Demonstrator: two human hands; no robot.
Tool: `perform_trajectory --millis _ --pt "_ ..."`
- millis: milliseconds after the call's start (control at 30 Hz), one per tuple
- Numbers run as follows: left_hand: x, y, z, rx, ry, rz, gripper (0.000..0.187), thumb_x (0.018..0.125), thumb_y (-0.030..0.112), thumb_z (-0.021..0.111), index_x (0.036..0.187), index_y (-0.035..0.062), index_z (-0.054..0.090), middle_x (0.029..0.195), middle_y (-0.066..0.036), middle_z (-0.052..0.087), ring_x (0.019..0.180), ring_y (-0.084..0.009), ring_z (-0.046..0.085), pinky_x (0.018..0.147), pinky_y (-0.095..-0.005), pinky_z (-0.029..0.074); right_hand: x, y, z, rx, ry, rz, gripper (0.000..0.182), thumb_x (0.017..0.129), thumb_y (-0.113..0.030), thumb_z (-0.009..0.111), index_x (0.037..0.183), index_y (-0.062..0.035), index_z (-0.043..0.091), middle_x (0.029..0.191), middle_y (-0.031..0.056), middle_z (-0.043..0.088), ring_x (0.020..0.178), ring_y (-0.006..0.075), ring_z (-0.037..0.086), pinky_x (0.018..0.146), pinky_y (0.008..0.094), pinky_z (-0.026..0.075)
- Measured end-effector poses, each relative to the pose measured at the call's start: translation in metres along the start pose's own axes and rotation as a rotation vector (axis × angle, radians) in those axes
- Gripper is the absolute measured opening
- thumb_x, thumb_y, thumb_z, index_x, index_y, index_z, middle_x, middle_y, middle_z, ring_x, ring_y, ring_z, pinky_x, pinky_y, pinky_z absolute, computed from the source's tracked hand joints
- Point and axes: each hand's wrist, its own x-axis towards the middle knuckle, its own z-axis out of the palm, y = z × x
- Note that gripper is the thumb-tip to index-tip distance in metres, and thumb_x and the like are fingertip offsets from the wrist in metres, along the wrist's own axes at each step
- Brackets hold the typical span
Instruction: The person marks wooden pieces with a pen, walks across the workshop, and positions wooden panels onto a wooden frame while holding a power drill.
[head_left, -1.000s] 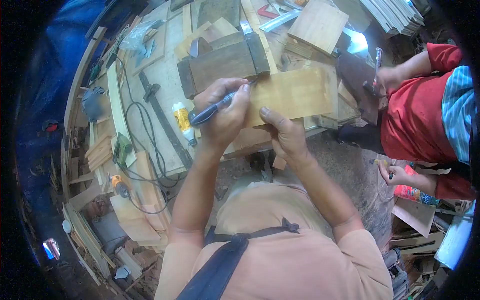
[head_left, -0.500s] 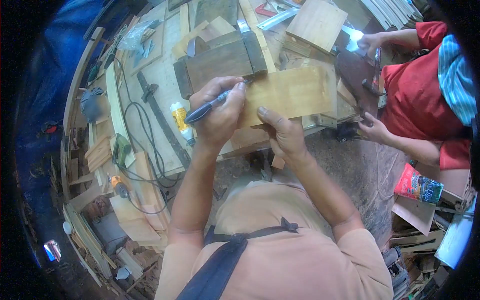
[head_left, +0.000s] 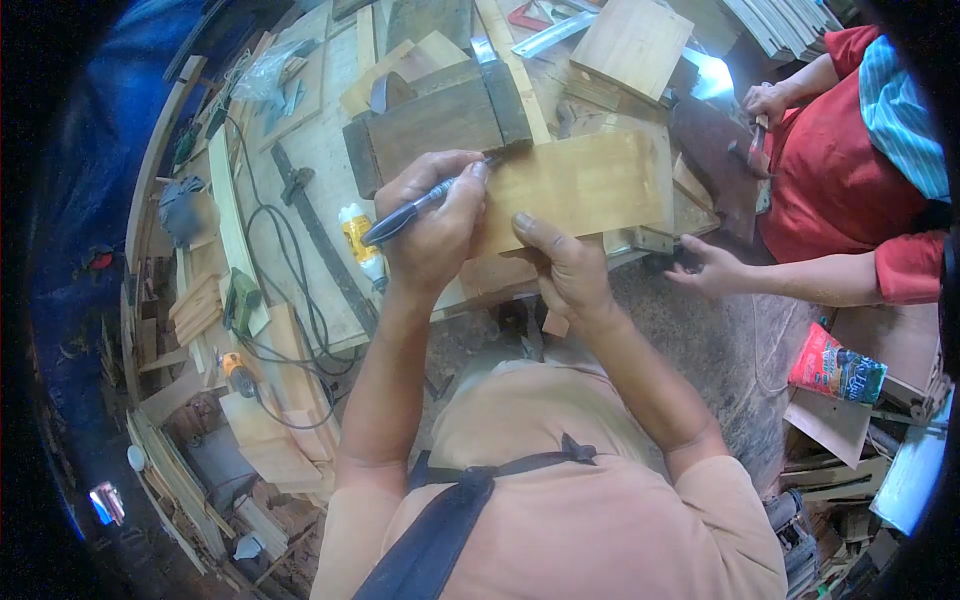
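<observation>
My left hand (head_left: pixel 432 212) is closed around a dark marker pen (head_left: pixel 408 215), its tip end by the upper left corner of a thin yellowish wooden board (head_left: pixel 585 185). The side of this hand rests against the board's left end. My right hand (head_left: pixel 567 265) grips the board's lower edge, thumb on its top face and fingers hidden beneath. Just beyond my left hand stands a dark wooden block with raised end pieces (head_left: pixel 435 125). A white and yellow glue bottle (head_left: pixel 362 242) lies to the left of my left wrist.
At right a co-worker in a red apron (head_left: pixel 815 190) holds a hammer (head_left: pixel 757 150); their other hand (head_left: pixel 708 272) is open near the bench. The workbench (head_left: pixel 325 200) carries a black cable (head_left: pixel 285 225), a metal bar clamp (head_left: pixel 320 225) and a square wooden panel (head_left: pixel 632 48).
The co-worker's hammer hand has moved and the hammer is tilted differently. Their other hand has shifted left and down, fingers spread. My hands, pen and board stay almost in place.
</observation>
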Motion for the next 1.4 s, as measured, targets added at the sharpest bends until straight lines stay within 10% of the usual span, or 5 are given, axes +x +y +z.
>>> perform_trajectory --millis 567,933,1267,1400 --pt "0.002 -0.007 -0.004 0.001 -0.024 0.021 0.013 0.093 0.005 0.069 0.100 -0.0048 0.071 0.081 -0.008 0.070 0.064 -0.0110 0.065 0.058 -0.0236 0.054 -0.001 -0.004 0.006 -0.026 0.014 0.000 0.041 0.091 0.001 0.068 0.130 -0.0017 0.054 0.112 0.0095 0.067 0.099 0.0198 0.069 0.087 0.0360 0.060" --pt "-0.060 -0.008 -0.054 -0.571 0.224 -0.026 0.019 0.097 0.006 0.058 0.110 -0.0064 0.067 0.086 -0.017 0.070 0.064 -0.0186 0.064 0.056 -0.0298 0.055 -0.010 0.016 -0.038 -0.004 0.031 -0.001 0.036 0.089 0.002 0.069 0.123 -0.0028 0.059 0.109 0.0066 0.065 0.099 0.0163 0.065 0.089 0.0324 0.054" --pt "-0.133 -0.021 -0.083 -0.529 0.480 -0.246 0.018 0.096 0.007 0.061 0.111 -0.0032 0.065 0.088 -0.014 0.070 0.066 -0.0176 0.064 0.060 -0.0300 0.055 -0.046 0.029 -0.076 0.025 -0.045 0.255 0.039 0.087 0.003 0.071 0.124 -0.0045 0.059 0.106 0.0046 0.065 0.100 0.0162 0.064 0.089 0.0312 0.053" --pt "-0.156 -0.002 -0.050 -0.078 0.288 -0.181 0.014 0.091 0.004 0.064 0.103 -0.0030 0.067 0.087 -0.013 0.069 0.067 -0.0153 0.066 0.062 -0.0294 0.056 -0.060 0.031 -0.070 -0.023 -0.090 0.317 0.038 0.088 0.002 0.071 0.123 -0.0040 0.059 0.105 0.0048 0.065 0.099 0.0154 0.064 0.086 0.0304 0.053"
